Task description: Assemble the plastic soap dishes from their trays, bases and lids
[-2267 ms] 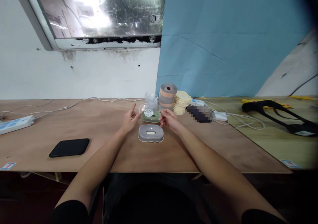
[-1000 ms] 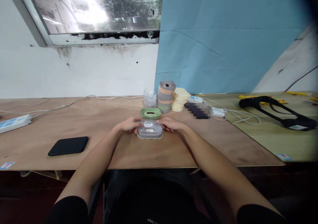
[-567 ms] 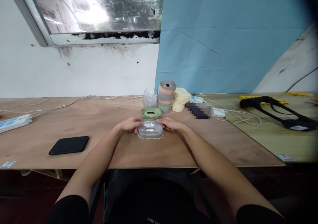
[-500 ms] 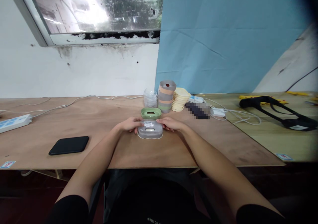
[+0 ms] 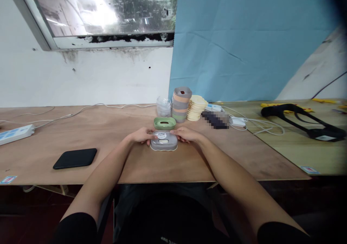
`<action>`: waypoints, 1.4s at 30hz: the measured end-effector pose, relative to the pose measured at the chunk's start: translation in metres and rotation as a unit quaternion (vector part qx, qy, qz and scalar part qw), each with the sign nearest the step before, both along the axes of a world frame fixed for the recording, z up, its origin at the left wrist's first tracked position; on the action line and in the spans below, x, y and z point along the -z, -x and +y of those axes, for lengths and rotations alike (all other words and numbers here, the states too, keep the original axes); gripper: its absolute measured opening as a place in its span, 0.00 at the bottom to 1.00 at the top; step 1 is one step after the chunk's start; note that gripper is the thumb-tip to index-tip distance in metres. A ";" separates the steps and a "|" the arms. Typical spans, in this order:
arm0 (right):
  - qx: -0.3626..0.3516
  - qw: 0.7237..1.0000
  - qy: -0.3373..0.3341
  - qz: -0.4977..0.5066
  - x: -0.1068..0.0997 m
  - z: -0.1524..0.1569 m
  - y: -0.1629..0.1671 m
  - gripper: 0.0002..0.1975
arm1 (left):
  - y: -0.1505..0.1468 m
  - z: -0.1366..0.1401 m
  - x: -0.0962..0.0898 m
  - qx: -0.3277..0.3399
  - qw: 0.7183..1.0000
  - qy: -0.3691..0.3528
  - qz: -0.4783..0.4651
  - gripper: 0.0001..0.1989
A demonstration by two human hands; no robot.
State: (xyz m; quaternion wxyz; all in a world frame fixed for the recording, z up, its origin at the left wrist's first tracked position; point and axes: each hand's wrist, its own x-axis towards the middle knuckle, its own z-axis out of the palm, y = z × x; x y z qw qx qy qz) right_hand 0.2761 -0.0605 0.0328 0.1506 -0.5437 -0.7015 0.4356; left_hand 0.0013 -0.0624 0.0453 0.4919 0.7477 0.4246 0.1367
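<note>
A grey soap-dish-like box (image 5: 163, 145) with a clear cover, a pale slot and a round white sticker rests on the table in front of me. My left hand (image 5: 142, 135) grips its left edge, thumb on top near the sticker. At the opposite edge, my right hand (image 5: 185, 134) holds it with the thumb on top and fingers curled at the side. Just behind the box lies a green oval tray (image 5: 164, 123) with a dark slot. What sits under the clear cover is partly hidden by glare.
Behind stand clear covers (image 5: 163, 107), a stack of grey, orange and green trays (image 5: 181, 105), and stacked cream pieces (image 5: 197, 108). A black phone (image 5: 75, 158) lies left, near a power strip (image 5: 16, 134). White cables and a black strap-like frame (image 5: 303, 123) are on the right.
Both hands keep their hold on the grey box, which stays in place. The view has shifted very slightly, and glare on the sticker has lessened.
</note>
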 end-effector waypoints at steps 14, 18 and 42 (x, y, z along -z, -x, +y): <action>0.003 1.000 -0.005 0.014 0.003 0.002 0.000 0.26 | 0.001 0.005 0.007 -0.001 1.000 0.011 -0.012 0.32; 0.017 1.000 -0.011 0.020 0.005 0.004 0.000 0.26 | 0.000 0.005 0.007 0.001 1.000 0.015 -0.022 0.33; 0.211 0.886 -0.372 -0.178 -0.008 -0.001 -0.006 0.19 | -0.033 -0.014 0.009 0.038 0.984 0.121 -0.122 0.31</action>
